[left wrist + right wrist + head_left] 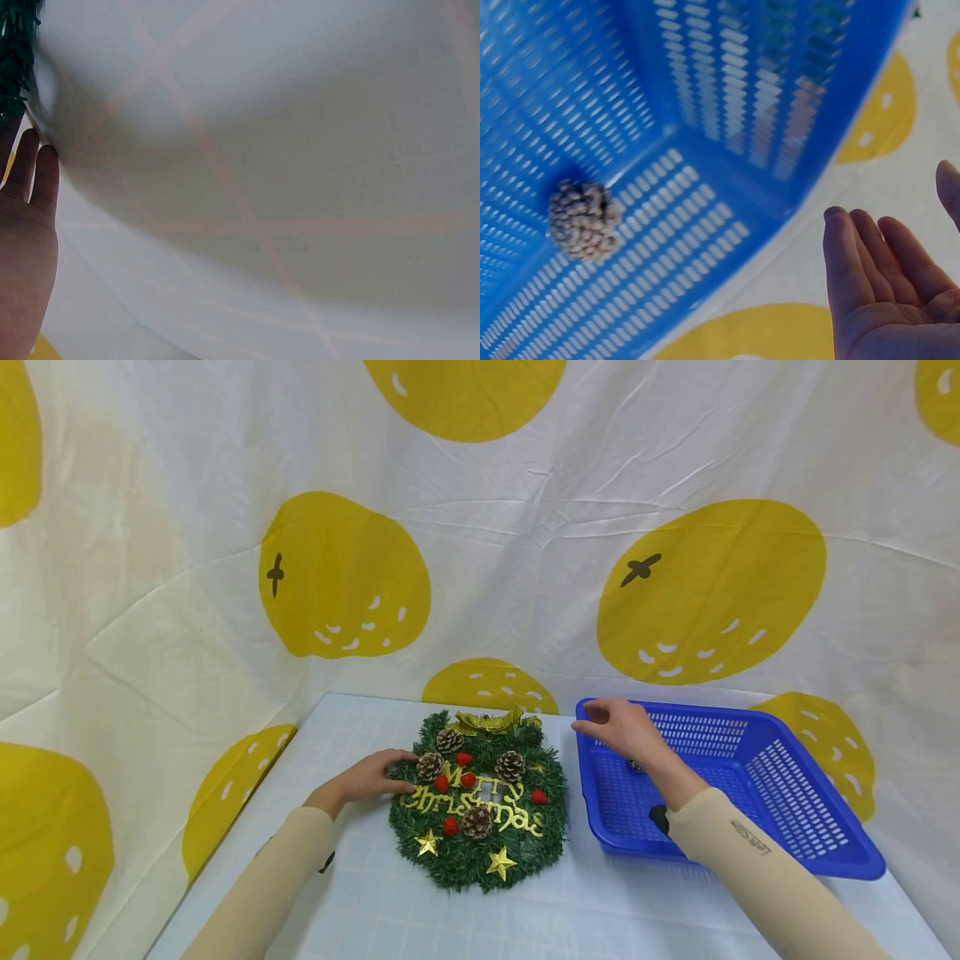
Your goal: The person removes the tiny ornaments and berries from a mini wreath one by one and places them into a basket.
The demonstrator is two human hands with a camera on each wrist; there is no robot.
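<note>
A green wreath (480,868) lies on the table, with pine cones (477,822), red berries (539,797), gold stars (501,863), gold "Merry Christmas" lettering (517,817) and a gold ribbon (487,722) at its top. My left hand (371,775) rests at the wreath's left edge with fingers extended; in the left wrist view, those fingers (45,176) reach toward the green tinsel. Over the left rim of a blue basket (813,806) hovers my right hand (618,727), fingers loosely straight and holding nothing. One pine cone (585,220) sits inside the basket.
The basket stands on the right of the pale checked table (525,918), close beside the wreath. A white curtain (510,568) with yellow fruit prints hangs behind the table and along its left side.
</note>
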